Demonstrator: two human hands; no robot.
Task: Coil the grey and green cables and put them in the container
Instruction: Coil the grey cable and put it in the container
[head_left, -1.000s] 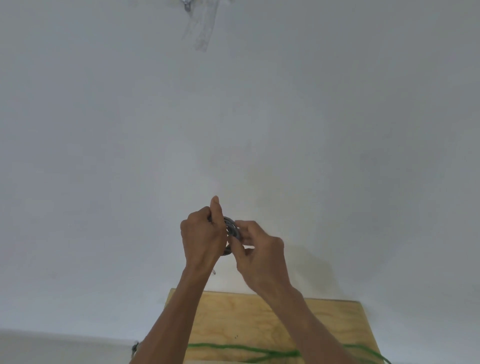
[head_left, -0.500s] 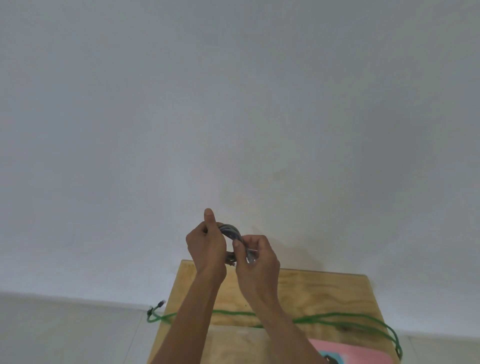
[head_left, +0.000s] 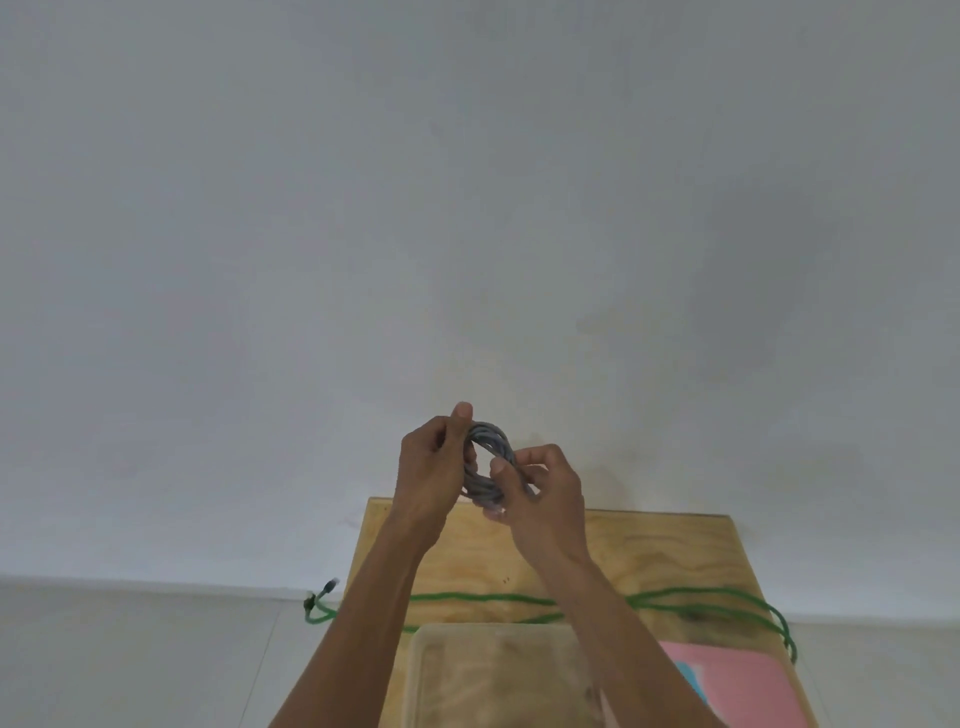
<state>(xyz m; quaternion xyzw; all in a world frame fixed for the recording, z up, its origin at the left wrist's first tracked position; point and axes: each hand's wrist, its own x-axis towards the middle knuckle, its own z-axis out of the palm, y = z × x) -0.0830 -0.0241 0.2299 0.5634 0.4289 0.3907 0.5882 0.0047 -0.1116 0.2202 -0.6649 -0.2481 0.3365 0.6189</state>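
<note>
A light plywood counter (head_left: 675, 561) sits up against a plain white wall (head_left: 467, 208), a flat pink sheet (head_left: 748, 686) with a blue patch lies at its near right corner, and pale floor (head_left: 130, 660) spreads off to the left.

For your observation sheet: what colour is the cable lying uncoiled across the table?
Green cable, clearest in the head view.

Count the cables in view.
2. The grey cable, coiled into a ring, is held up by the left hand and right hand. The green cable lies uncoiled across the plywood table.
</note>
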